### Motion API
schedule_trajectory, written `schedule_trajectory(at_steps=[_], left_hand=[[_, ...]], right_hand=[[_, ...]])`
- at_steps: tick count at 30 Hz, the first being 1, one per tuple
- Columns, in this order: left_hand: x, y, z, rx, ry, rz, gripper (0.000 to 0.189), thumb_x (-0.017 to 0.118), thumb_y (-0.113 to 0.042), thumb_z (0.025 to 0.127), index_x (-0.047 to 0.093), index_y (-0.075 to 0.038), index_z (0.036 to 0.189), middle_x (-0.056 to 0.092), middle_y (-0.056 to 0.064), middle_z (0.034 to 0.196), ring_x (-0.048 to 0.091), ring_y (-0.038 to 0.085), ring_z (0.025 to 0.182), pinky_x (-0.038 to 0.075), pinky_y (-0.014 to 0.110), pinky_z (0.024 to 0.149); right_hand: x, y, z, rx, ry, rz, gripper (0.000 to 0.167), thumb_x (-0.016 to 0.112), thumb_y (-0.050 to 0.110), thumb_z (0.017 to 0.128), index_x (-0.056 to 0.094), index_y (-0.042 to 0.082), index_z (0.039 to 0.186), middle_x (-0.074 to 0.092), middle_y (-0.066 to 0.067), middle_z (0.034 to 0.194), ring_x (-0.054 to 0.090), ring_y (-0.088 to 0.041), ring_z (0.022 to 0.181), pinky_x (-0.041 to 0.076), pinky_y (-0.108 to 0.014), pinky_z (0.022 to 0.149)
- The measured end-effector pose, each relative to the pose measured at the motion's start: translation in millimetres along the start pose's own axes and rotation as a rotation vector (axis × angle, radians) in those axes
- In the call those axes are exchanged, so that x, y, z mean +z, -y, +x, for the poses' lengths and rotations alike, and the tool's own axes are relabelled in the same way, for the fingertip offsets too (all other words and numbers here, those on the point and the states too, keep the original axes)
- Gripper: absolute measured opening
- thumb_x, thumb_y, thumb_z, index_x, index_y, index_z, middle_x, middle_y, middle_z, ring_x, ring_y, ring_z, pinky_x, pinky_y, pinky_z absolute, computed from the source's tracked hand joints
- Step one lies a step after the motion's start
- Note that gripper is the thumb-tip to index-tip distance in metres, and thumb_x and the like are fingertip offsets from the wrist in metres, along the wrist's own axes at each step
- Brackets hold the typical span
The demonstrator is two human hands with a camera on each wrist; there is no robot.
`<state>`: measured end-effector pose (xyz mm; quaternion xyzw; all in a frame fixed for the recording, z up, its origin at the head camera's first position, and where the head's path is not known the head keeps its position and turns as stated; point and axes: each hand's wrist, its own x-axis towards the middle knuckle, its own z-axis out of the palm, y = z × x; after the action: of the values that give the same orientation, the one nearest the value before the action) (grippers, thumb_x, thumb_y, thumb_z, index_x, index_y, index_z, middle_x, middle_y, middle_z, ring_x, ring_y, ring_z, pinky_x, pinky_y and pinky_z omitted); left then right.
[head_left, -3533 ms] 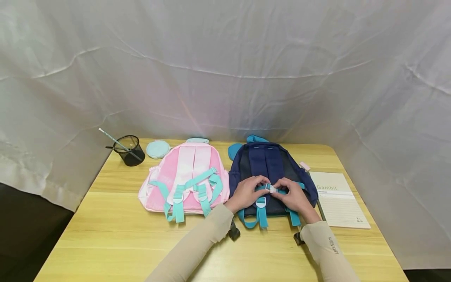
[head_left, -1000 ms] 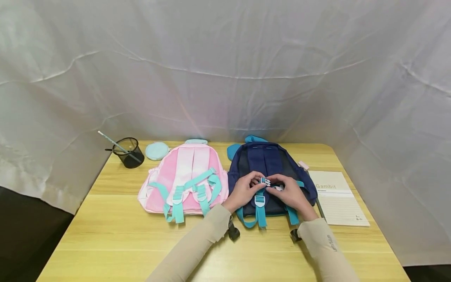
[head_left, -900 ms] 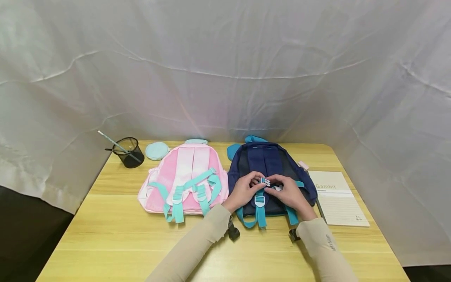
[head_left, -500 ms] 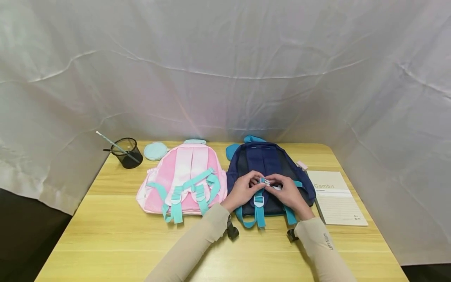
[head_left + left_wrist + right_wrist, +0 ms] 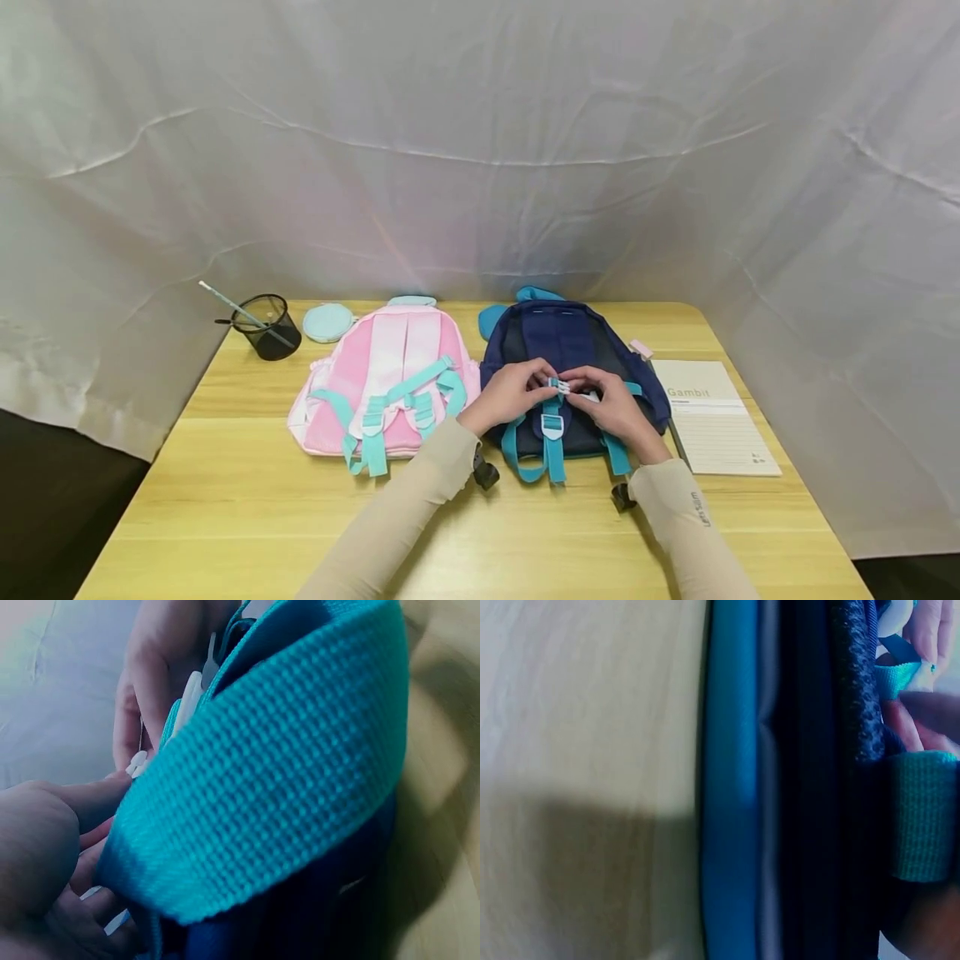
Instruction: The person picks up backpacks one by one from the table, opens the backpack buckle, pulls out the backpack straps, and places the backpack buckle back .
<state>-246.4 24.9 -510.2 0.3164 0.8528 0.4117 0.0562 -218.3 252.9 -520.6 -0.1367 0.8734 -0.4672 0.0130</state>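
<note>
A dark blue backpack (image 5: 555, 333) lies back side up, with teal straps (image 5: 553, 458) over its lower part. My left hand (image 5: 513, 392) pinches the pronged half of a white side-release buckle (image 5: 562, 386), which has teal webbing on it. Its prongs point toward my right hand (image 5: 611, 408), whose thumb and fingertips close on the buckle from the other side. Another white piece shows under the right thumb; the hand partly hides it. In the left wrist view, a wide teal strap (image 5: 262, 765) covers much of the hands' work. The right wrist view mostly shows the backpack's edge (image 5: 735, 780).
To the left lies a pink backpack (image 5: 390, 350) with mint straps. A black mesh pen cup (image 5: 272, 333) and a round light blue pouch (image 5: 327, 322) stand behind it. A notebook (image 5: 720, 425) and a pink eraser-like block (image 5: 641, 349) lie right of the blue backpack.
Earlier, both hands held the buckle with its prongs hidden; then the prongs came into sight. Since then the hands have shifted slightly and the pronged half has tilted.
</note>
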Motion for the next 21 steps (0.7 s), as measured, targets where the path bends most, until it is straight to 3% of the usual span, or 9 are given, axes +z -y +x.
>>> schedule_trajectory(at_steps=[7, 14, 21], left_hand=[[-1.8, 5.9, -1.8, -0.009, 0.008, -0.161, 0.021, 0.066, -0.029, 0.104, 0.068, -0.016, 0.12, 0.071, 0.0, 0.107, 0.065, 0.008, 0.09, 0.053, 0.024, 0.084], [-4.2, 9.1, -2.3, -0.073, 0.024, -0.312, 0.019, 0.064, -0.017, 0.104, 0.068, -0.012, 0.122, 0.071, 0.001, 0.105, 0.065, 0.009, 0.092, 0.052, 0.024, 0.086], [-7.9, 3.6, 2.4, -0.104, 0.042, -0.47, 0.019, 0.061, -0.018, 0.106, 0.067, -0.013, 0.123, 0.071, 0.003, 0.102, 0.063, 0.016, 0.074, 0.055, 0.028, 0.072]], right_hand=[[-1.7, 1.0, -1.5, -0.018, 0.009, 0.001, 0.027, 0.073, 0.027, 0.099, 0.074, 0.016, 0.123, 0.075, -0.005, 0.117, 0.068, -0.019, 0.099, 0.054, -0.028, 0.086], [-4.5, -1.6, -2.0, -0.03, -0.012, -0.002, 0.023, 0.071, 0.02, 0.1, 0.072, 0.011, 0.121, 0.074, -0.009, 0.113, 0.066, -0.015, 0.092, 0.053, -0.026, 0.081], [-11.5, 4.4, -0.5, -0.042, 0.012, 0.0, 0.026, 0.072, 0.022, 0.1, 0.071, 0.014, 0.125, 0.072, -0.007, 0.113, 0.066, -0.015, 0.092, 0.054, -0.027, 0.081]])
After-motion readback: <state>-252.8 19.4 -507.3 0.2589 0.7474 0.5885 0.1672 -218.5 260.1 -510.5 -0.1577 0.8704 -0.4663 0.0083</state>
